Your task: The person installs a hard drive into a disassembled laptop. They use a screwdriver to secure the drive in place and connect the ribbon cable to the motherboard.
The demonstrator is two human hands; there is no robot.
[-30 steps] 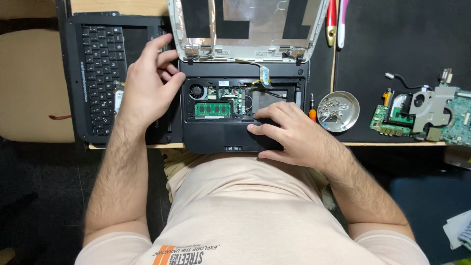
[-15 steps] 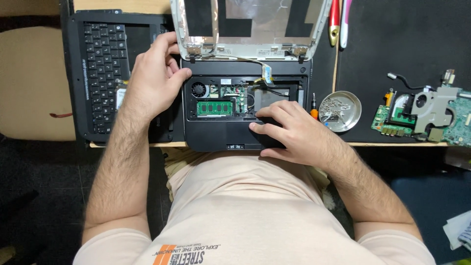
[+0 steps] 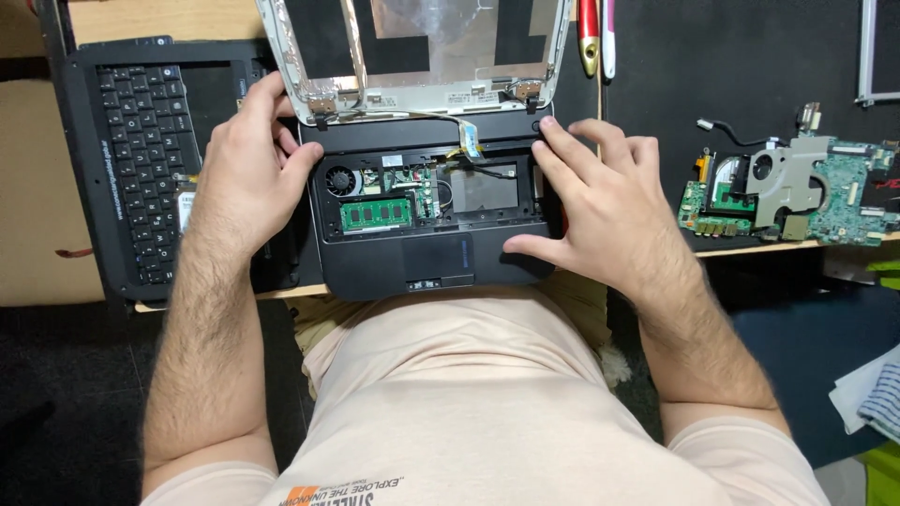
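Observation:
A black laptop base (image 3: 394, 267) lies open on the desk edge in front of me, showing a small fan (image 3: 340, 181) and a green memory module (image 3: 376, 215). Its lid shell (image 3: 422, 66), with no screen panel, tilts back behind it. My left hand (image 3: 246, 178) grips the base's left side, fingers up by the left hinge. My right hand (image 3: 600, 201) clasps the right side, with the thumb on the palm rest and the fingers at the rear right corner.
A detached black keyboard panel (image 3: 141, 159) lies to the left. On the black mat at the right sits a green circuit board with a metal heatsink (image 3: 797, 187). A red-handled tool (image 3: 588, 33) and a white pen (image 3: 608, 37) lie behind the lid.
My right hand left the front middle of the palm rest and took hold of the base's right side, covering the small metal dish. My left hand stays on the left side.

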